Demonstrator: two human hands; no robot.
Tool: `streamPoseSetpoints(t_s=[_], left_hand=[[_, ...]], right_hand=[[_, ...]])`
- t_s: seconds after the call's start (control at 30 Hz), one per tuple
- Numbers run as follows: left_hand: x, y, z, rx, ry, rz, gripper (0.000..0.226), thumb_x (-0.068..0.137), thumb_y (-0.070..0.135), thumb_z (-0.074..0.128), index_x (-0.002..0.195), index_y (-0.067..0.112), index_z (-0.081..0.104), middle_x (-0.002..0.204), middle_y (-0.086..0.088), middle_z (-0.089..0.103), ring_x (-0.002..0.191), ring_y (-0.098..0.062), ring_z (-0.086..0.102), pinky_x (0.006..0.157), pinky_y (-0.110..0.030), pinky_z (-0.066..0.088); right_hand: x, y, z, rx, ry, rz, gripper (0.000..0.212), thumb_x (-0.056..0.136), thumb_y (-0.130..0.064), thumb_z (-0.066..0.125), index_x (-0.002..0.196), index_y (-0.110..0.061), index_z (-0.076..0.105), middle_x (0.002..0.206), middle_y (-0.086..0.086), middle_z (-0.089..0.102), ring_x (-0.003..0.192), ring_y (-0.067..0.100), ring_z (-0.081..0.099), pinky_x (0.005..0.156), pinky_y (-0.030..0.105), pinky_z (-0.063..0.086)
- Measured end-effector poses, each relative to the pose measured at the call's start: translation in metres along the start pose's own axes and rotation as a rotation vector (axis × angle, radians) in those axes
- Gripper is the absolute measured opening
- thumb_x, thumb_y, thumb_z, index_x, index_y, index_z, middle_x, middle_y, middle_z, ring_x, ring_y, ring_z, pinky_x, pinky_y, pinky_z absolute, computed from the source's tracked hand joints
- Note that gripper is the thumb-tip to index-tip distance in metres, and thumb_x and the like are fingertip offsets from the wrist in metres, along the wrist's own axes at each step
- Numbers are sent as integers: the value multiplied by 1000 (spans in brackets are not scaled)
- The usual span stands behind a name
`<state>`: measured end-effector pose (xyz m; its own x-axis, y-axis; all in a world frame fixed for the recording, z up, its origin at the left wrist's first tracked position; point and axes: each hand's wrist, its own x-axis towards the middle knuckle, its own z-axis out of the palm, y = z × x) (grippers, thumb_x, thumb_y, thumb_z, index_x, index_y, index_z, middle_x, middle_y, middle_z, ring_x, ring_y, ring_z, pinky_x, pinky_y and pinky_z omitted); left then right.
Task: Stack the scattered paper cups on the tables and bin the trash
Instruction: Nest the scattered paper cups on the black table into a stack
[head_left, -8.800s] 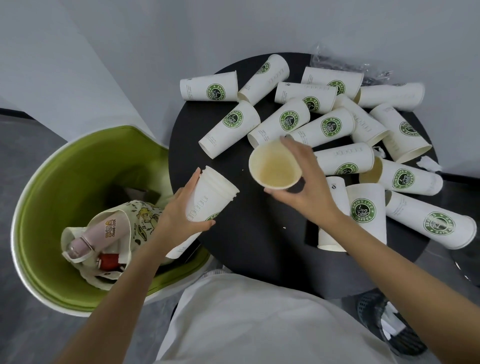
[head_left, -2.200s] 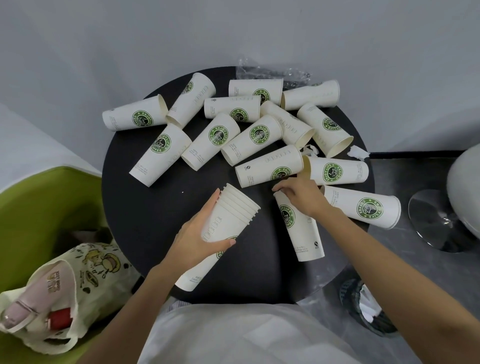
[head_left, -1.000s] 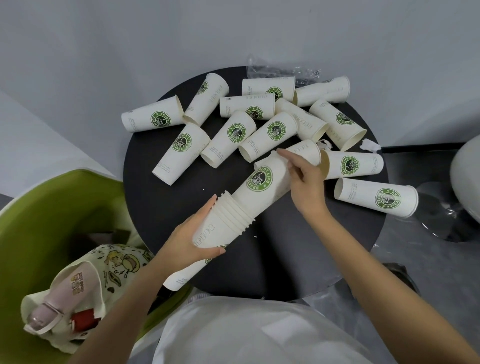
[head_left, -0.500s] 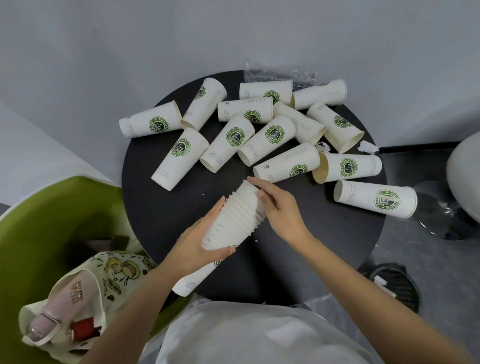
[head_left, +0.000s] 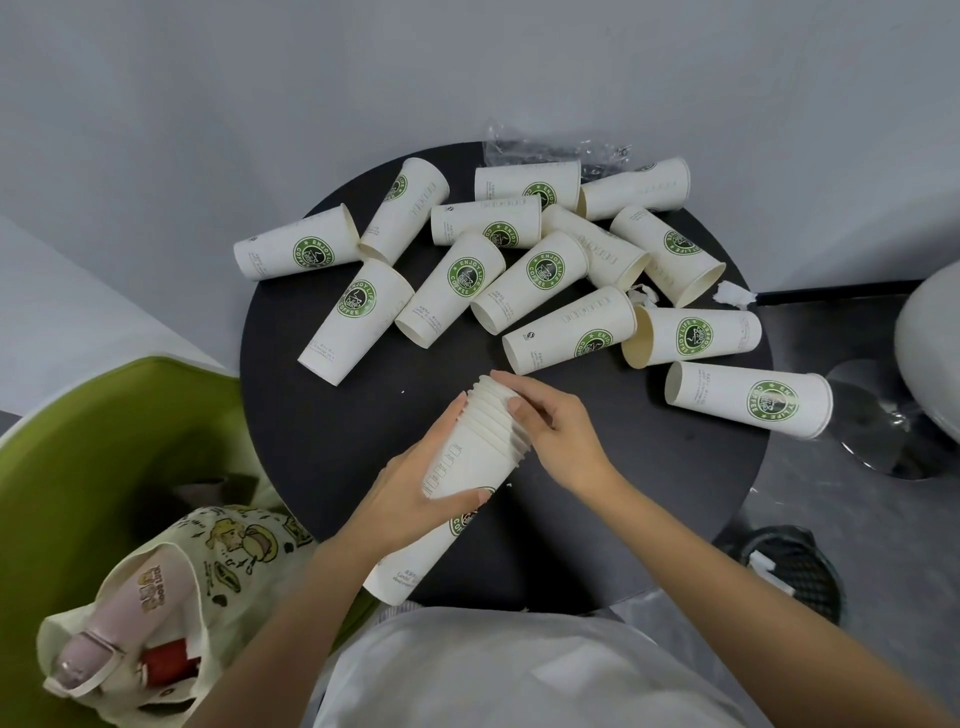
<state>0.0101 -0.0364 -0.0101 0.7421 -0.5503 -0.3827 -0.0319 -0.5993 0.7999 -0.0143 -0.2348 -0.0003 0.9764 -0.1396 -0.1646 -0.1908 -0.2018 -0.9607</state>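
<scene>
Gripping a tilted stack of paper cups (head_left: 467, 467) at lower centre of the frame with the left hand (head_left: 410, 499), fingers and thumb wrapping its side — cupping the stack's open end with the right hand (head_left: 563, 436), fingers curling over the rims. Looking down on loose cups (head_left: 540, 270) lying on their sides across the upper part of the round black table (head_left: 311, 441), with a white paper scrap (head_left: 732, 295) at its right edge.

Loose cups (head_left: 569, 335) on table (head_left: 322, 441) behind stack (head_left: 457, 478); chair (head_left: 78, 467) left.
</scene>
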Motion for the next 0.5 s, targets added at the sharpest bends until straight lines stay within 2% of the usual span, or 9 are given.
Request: streamPoseSetpoints(t_s=[0.1, 0.23, 0.33, 0.4, 0.5], left_hand=[[3, 4, 3, 0, 0, -8, 96, 76, 51, 72, 141, 69, 3, 140, 32, 39, 129, -2, 43, 107, -39, 42], [11, 9, 5, 50, 6, -29, 103, 63, 65, 69, 140, 71, 2, 144, 19, 41, 130, -8, 43, 105, -48, 44], [16, 11, 6, 56, 12, -37, 102, 62, 66, 70, 139, 71, 4, 144, 19, 41, 130, -10, 44, 106, -49, 43], [19, 13, 6, 50, 22, -41, 100, 62, 63, 70, 139, 72, 6, 145, 20, 41, 132, -10, 43, 107, -50, 42], [21, 13, 6, 41, 36, -50, 100, 63, 61, 70, 139, 71, 7, 143, 19, 43, 131, -9, 44, 107, -49, 42]], right_hand=[[1, 4, -1, 11, 38, 4, 32, 97, -7, 49, 126, -16, 59, 118, -11, 62, 112, 2, 57, 96, 14, 42], [3, 8, -4, 12, 69, 4, 32, 96, -6, 50, 125, -17, 60, 115, -11, 64, 110, 1, 58, 97, 17, 43], [9, 10, -13, 15, 88, 2, 30, 96, -11, 52, 122, -20, 62, 90, -18, 64, 85, -4, 59, 84, 13, 44], [17, 11, -24, 37, 139, 18, 27, 96, -13, 52, 120, -20, 62, 81, -13, 64, 76, -2, 58, 79, 17, 46], [37, 19, -48, 25, 250, 43, 25, 96, -9, 49, 115, -20, 61, 87, -1, 68, 75, 6, 64, 82, 28, 50]])
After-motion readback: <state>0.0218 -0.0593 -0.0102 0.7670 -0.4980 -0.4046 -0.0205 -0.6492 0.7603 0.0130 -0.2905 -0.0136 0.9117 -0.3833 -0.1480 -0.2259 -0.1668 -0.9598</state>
